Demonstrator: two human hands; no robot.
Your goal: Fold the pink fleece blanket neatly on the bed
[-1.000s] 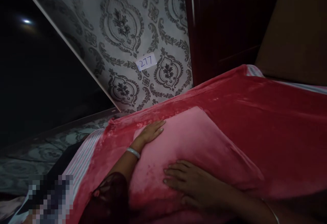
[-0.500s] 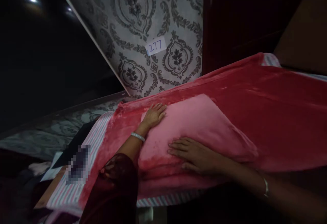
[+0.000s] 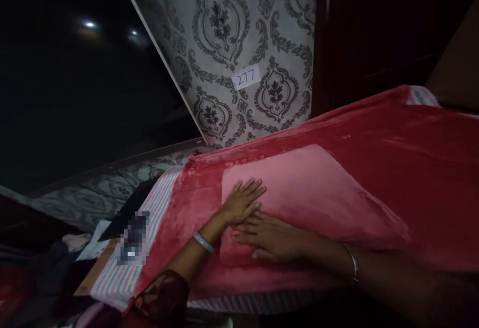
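A folded pink velvety cloth [image 3: 310,193] lies on a larger red blanket [image 3: 404,153] spread over a bed. My left hand [image 3: 241,202] rests flat on the near left corner of the pink cloth, fingers stretched out and slightly apart. My right hand [image 3: 273,237] lies flat just beside it on the near edge of the same cloth, fingers extended toward the left and almost touching the left hand. Neither hand grips anything. Each wrist wears a bangle.
A striped sheet [image 3: 149,233] shows under the blanket at the bed's left edge. A patterned grey wall panel [image 3: 239,34] carries a paper label reading 277 [image 3: 246,77]. Dark wooden furniture [image 3: 374,34] stands behind the bed. Clutter [image 3: 75,253] lies at lower left.
My left hand has slid from the far left corner of the pink cloth toward me, meeting the right hand. The camera view has shifted, so the bed sits further right.
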